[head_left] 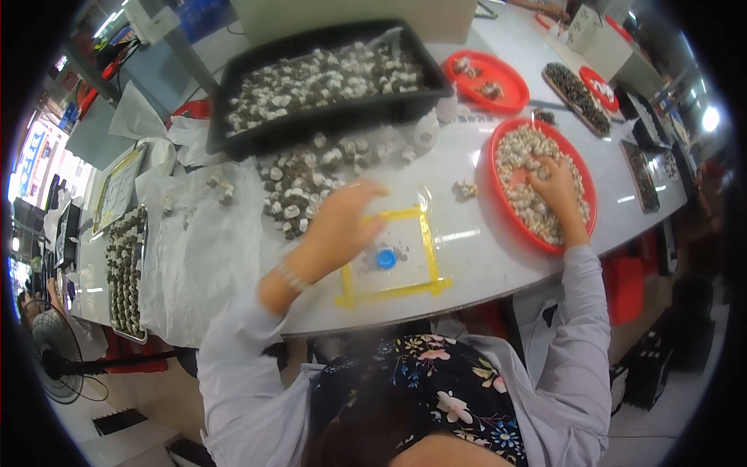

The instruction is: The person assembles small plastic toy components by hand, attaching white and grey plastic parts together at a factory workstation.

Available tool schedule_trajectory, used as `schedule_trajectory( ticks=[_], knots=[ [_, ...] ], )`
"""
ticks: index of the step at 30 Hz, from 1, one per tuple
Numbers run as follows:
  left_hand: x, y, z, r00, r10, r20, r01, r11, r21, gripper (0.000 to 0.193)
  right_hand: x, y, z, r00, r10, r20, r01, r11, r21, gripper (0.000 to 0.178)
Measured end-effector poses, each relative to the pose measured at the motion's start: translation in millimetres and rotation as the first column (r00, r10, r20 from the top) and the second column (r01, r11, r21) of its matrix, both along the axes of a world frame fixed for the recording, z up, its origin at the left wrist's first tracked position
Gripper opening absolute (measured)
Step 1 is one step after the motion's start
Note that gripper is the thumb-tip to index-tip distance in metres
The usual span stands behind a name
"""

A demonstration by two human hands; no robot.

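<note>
My right hand reaches into a round red tray of small pale shell-like pieces. Its thumb and forefinger are apart; what the other fingertips touch is hidden. My left hand, smeared by motion, hovers over the table beside a square of yellow tape. Inside that square sits a small blue cap with wet-looking spots around it. Just left of this hand lies a heap of small dark pieces with white tops. A lone pale piece rests between the square and the red tray.
A large black tub full of similar dark-and-white pieces stands at the back. Another red tray holds a few clumps. Plastic sheeting covers the left side, beside a metal tray of rowed pieces. A fan stands at far left.
</note>
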State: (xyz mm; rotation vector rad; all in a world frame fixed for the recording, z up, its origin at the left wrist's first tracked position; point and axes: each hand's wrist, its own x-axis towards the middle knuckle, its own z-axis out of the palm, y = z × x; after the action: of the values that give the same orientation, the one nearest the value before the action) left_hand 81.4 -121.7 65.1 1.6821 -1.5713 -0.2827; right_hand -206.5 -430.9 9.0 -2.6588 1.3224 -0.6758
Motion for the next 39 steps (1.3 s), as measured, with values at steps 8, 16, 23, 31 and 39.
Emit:
schedule_trajectory(
  ticks=[8, 16, 23, 31, 39],
  knots=[
    [1.6, 100.7, -46.5, 0.869, 0.494, -0.009, -0.489, 0.863, 0.123, 0.034, -8.7, -6.1, -0.2, 0.998, -0.068, -0.003, 0.068, 0.997, 0.027, 0.044],
    [5.4, 74.0, -62.7, 0.796, 0.443, 0.413, -0.499, 0.866, 0.032, 0.038, -4.3, -7.5, -15.3, 0.995, -0.057, 0.080, 0.048, 0.993, 0.112, 0.048],
    [10.0, 72.9, -74.3, 0.838, 0.485, 0.248, -0.516, 0.853, 0.074, 0.032, -1.9, -7.2, 12.3, 0.903, -0.137, 0.407, -0.017, 0.936, 0.353, 0.045],
    [10.3, 70.1, -77.1, 0.870, 0.477, 0.127, -0.483, 0.875, 0.025, 0.032, 72.6, 98.1, 43.9, 0.880, 0.352, 0.319, -0.433, 0.870, 0.235, 0.040],
    [12.7, 76.6, -87.3, 0.807, 0.436, -0.399, -0.468, 0.884, 0.019, 0.033, 97.8, 132.6, 6.6, 0.864, 0.503, -0.019, -0.500, 0.862, 0.081, 0.039]
  ],
)
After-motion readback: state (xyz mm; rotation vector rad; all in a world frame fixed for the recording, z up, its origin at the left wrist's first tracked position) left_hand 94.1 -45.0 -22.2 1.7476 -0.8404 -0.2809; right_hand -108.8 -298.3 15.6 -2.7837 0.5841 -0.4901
